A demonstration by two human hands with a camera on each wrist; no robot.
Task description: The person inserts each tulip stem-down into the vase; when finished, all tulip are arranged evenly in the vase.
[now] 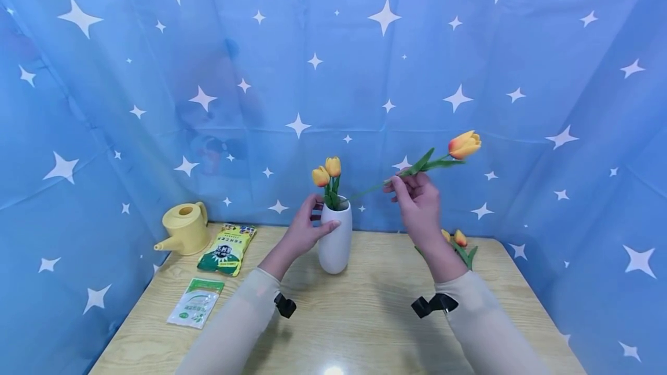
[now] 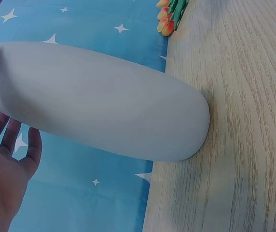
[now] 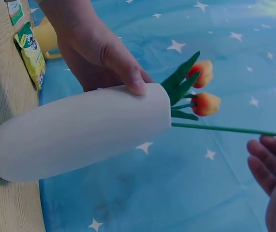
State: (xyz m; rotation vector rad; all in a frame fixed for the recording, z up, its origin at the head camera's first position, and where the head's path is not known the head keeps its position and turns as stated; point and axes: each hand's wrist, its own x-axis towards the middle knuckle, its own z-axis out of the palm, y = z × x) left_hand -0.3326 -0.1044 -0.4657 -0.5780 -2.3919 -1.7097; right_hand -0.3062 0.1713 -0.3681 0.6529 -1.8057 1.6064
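A white vase (image 1: 335, 242) stands on the table with two yellow-orange tulips (image 1: 326, 172) in its mouth. My left hand (image 1: 306, 229) grips the vase near its rim, thumb across the front and fingers round the far side. To the right, my right hand (image 1: 418, 201) pinches the green stem of another tulip (image 1: 465, 144) just below its leaves. This tulip slants, its bloom up to the right. The right wrist view shows the lower end of its stem (image 3: 225, 128) at the vase's rim; how far inside it reaches is hidden.
More tulips (image 1: 460, 239) lie at the table's back right, partly behind my right forearm. On the left are a yellow watering can (image 1: 186, 229), a green-and-yellow packet (image 1: 227, 249) and a smaller green-and-white packet (image 1: 196, 302). A blue star-patterned curtain (image 1: 333, 91) hangs behind the wooden table (image 1: 354, 328).
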